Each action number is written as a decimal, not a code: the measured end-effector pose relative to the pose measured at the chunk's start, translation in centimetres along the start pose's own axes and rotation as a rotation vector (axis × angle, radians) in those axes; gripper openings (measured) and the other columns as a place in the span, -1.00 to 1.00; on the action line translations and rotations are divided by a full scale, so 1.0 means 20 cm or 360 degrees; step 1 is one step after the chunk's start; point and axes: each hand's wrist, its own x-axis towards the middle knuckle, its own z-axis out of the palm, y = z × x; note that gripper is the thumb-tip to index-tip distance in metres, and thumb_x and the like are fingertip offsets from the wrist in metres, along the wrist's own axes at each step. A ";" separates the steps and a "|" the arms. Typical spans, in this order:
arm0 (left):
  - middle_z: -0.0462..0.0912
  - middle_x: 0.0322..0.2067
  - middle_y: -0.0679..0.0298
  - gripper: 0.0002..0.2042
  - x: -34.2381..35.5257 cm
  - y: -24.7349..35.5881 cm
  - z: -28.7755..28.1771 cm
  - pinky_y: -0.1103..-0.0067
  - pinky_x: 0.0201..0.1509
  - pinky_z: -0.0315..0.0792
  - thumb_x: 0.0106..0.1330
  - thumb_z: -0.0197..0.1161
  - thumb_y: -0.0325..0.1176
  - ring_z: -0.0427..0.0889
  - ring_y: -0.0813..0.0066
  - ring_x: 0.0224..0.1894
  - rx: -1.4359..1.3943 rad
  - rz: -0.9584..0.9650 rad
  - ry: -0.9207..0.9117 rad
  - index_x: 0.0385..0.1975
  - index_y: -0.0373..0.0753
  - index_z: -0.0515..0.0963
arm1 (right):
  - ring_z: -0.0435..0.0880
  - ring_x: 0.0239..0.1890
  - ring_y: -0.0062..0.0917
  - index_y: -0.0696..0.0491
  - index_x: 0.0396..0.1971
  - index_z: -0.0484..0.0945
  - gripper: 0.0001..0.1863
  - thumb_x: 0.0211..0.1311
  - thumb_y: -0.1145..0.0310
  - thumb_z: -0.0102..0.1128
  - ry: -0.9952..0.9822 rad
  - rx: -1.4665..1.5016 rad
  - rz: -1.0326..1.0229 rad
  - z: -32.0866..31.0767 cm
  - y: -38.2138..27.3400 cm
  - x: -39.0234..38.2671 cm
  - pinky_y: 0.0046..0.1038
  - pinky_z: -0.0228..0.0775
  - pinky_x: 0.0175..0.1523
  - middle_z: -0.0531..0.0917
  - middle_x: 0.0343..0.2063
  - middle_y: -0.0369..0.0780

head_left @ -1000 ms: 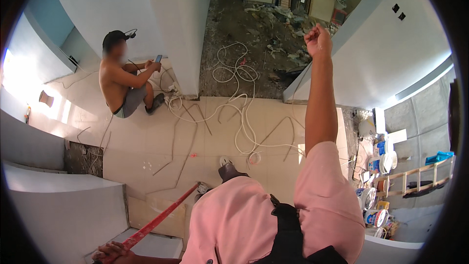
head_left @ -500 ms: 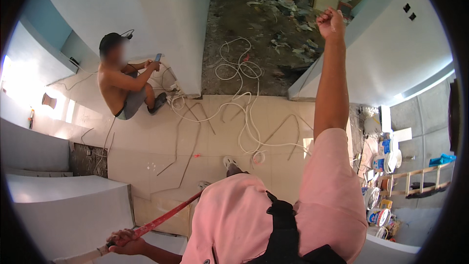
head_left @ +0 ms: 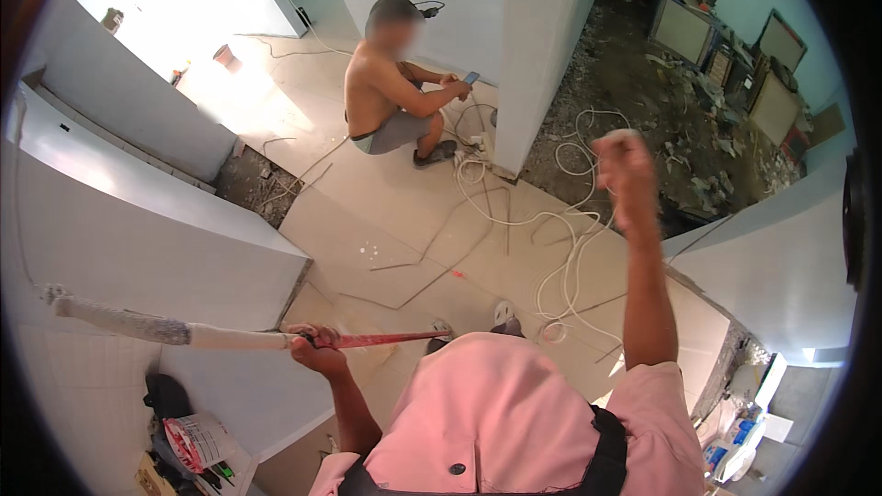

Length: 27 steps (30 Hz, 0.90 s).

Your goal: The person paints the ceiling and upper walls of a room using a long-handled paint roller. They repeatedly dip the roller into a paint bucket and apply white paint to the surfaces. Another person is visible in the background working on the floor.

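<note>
- Red on one part and pale on the next, the pole (head_left: 386, 340) is in front of you, low and to your left.
- Your left hand (head_left: 317, 346) has its grip clamped on the pole, right where the red part meets the pale part.
- Past your hand, on the left, the pole has a rough grey end (head_left: 138, 320). Its red end is near your shoes (head_left: 503, 314).
- Your right hand (head_left: 628, 179) is up in the air with its fingers bent. It is blurry, so you cannot tell if its grip is together or on something.
- Your right hand is well apart from the pole.
- You wear a pink shirt (head_left: 487, 386) with black straps (head_left: 606, 445).
- Big loops of white cable (head_left: 571, 268) lie on the tile floor (head_left: 390, 220) and run onto the dirt floor (head_left: 620, 46).
- Thin bent rods (head_left: 430, 287) lie on the tiles too.
- Another person (head_left: 377, 87) squats by the wall (head_left: 542, 46) and looks at a phone (head_left: 471, 78).
- Far back on the left is a brown bucket (head_left: 226, 57).
</note>
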 end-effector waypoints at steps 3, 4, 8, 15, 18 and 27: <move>0.14 -0.76 0.47 -0.48 -0.02 -0.01 0.02 0.70 -0.83 0.07 0.15 0.08 0.26 0.15 0.70 -0.82 0.0175 0.0072 0.0078 -0.60 -0.15 0.27 | 0.28 -0.57 -0.85 0.01 -0.45 0.43 -0.80 0.17 0.25 0.23 -0.0350 -0.0095 -0.0113 0.34 0.21 -0.09 -0.72 0.18 -0.48 0.42 -0.61 -0.46; 0.14 -0.75 0.47 -0.48 -0.01 0.00 0.03 0.70 -0.83 0.08 0.16 0.08 0.24 0.15 0.70 -0.82 0.0169 0.0076 0.0071 -0.60 -0.16 0.26 | 0.28 -0.56 -0.84 0.03 -0.46 0.42 -0.79 0.16 0.24 0.23 -0.0408 0.0023 -0.0083 0.42 0.22 -0.15 -0.72 0.17 -0.47 0.42 -0.61 -0.46; 0.19 -0.73 0.42 -0.47 -0.01 0.03 0.01 0.71 -0.77 0.08 0.15 0.11 0.22 0.17 0.69 -0.79 0.0119 0.0021 0.0018 -0.58 -0.19 0.25 | 0.29 -0.56 -0.82 0.05 -0.46 0.44 -0.78 0.17 0.23 0.23 -0.0589 -0.0021 0.0182 0.49 0.32 -0.27 -0.70 0.18 -0.46 0.41 -0.62 -0.46; 0.17 -0.74 0.43 -0.48 -0.01 0.03 -0.02 0.72 -0.75 0.07 0.15 0.12 0.23 0.16 0.69 -0.77 0.0136 0.0012 0.0035 -0.57 -0.18 0.24 | 0.30 -0.57 -0.81 0.08 -0.50 0.47 -0.78 0.16 0.26 0.22 -0.0757 -0.0056 0.0371 0.58 0.40 -0.42 -0.69 0.19 -0.46 0.42 -0.65 -0.43; 0.16 -0.75 0.44 -0.47 -0.03 0.06 -0.02 0.72 -0.76 0.05 0.14 0.12 0.23 0.15 0.70 -0.79 0.0125 0.0028 0.0118 -0.56 -0.18 0.24 | 0.31 -0.58 -0.77 0.11 -0.51 0.47 -0.76 0.17 0.25 0.21 -0.0803 -0.0176 0.0359 0.59 0.45 -0.46 -0.66 0.21 -0.44 0.42 -0.65 -0.41; 0.16 -0.75 0.43 -0.46 0.00 0.09 0.01 0.74 -0.83 0.01 0.15 0.08 0.25 0.10 0.71 -0.83 0.0159 0.0155 0.0135 -0.55 -0.20 0.25 | 0.38 -0.55 -0.74 0.11 -0.49 0.47 -0.74 0.19 0.21 0.18 -0.0817 -0.0397 0.0475 0.49 0.50 -0.52 -0.62 0.28 -0.40 0.46 -0.63 -0.37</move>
